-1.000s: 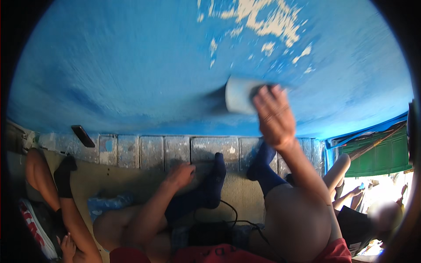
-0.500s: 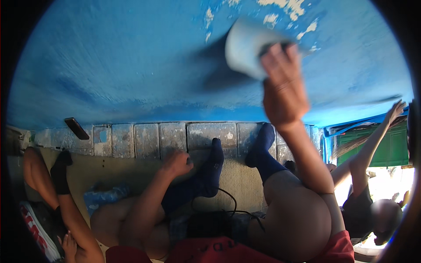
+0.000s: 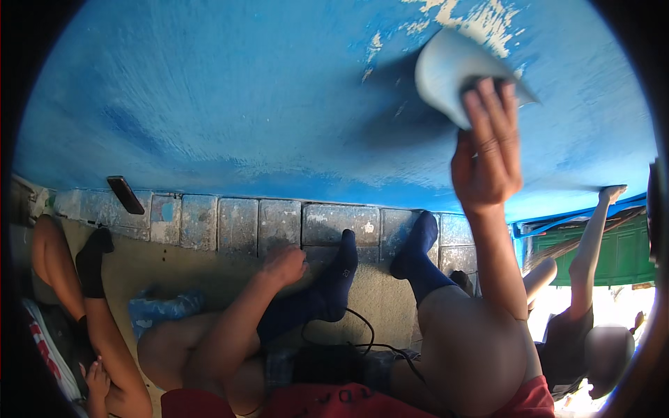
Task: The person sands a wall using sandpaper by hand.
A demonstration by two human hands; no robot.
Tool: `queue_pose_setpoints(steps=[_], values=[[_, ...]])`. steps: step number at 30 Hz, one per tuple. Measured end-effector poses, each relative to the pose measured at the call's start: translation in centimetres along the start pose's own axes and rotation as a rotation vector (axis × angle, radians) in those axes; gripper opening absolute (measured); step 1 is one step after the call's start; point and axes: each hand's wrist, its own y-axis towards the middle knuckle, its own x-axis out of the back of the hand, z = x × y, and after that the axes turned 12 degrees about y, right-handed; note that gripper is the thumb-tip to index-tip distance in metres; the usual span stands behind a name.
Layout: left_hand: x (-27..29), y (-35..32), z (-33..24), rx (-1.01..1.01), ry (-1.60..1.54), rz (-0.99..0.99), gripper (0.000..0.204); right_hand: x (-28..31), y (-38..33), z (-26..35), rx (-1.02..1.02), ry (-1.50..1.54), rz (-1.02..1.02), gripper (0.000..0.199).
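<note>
My right hand (image 3: 493,150) is raised to the blue wall (image 3: 230,90), fingers extended and pressing on a pale, curled sheet that looks like sandpaper (image 3: 442,70). One edge of the sheet bends away from the wall and casts a shadow to its left. Above and around it, the paint is worn through to white patches (image 3: 488,24). Low in front of me, my left hand (image 3: 284,265) is closed above my leg. A small dark spot shows by its fingers, too little to name.
A dark phone (image 3: 125,195) leans on the grey block ledge (image 3: 338,221) at left. A crumpled blue bag (image 3: 160,310) lies on the ground. People sit on both sides; the right one's hand (image 3: 613,193) reaches the wall. A black cable (image 3: 362,320) hangs near my legs.
My right hand and the sandpaper have moved right along the wall. My left hand stays closed in nearly the same place. The right person's hand has come lower.
</note>
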Motion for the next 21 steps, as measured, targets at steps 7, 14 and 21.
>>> queue_pose_setpoints(steps=[7,14,21], values=[[-0.9,-0.1,0.8,0.014,-0.065,-0.023,0.026,-1.8,-2.1,1.4,0.123,0.081,0.217,0.030],[0.0,0.1,0.4,0.030,-0.002,0.070,0.030,-2.2,-1.4,1.7,0.060,0.098,0.190,0.031],[0.4,-0.3,-0.4,0.031,0.006,-0.003,0.034,-1.6,2.9,0.3,0.148,0.071,0.030,0.038]])
